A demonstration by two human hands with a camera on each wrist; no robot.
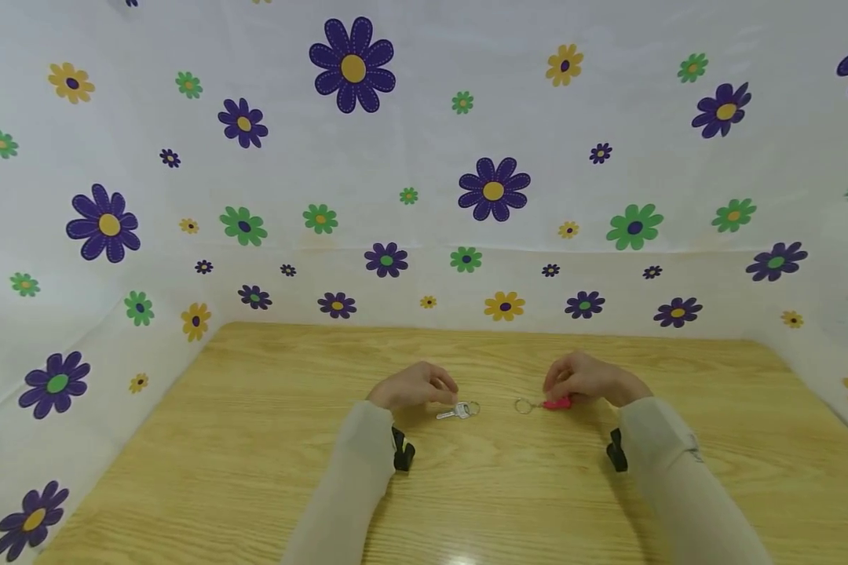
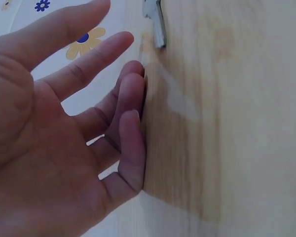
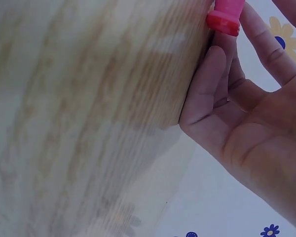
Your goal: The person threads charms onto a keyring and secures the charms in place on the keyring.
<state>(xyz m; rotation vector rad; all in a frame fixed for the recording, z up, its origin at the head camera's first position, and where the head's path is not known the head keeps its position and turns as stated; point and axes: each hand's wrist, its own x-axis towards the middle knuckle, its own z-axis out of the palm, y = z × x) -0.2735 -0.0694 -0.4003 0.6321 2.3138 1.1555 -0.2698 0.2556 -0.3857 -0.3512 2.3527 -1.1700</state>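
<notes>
A silver key [image 1: 462,410] on a split ring lies on the wooden table. My left hand [image 1: 417,386] is just beside it, fingers loosely bent and holding nothing. In the left wrist view the key's blade [image 2: 159,29] is at the top, apart from the thumb and index finger. My right hand [image 1: 585,378] has its thumb and index finger at a pink-red key fob [image 1: 557,403]. A short chain and ring [image 1: 523,406] extend from the fob toward the key. The right wrist view shows the fob's flared red end [image 3: 224,22] against the fingers; the fingertips are out of frame.
The wood-grain table [image 1: 254,455] runs back to a white cloth [image 1: 410,141] printed with purple, green and yellow flowers, which hangs behind it and at both sides. Black wrist mounts [image 1: 402,450] sit at the light sleeves. The key ring and fob ring are a short gap apart.
</notes>
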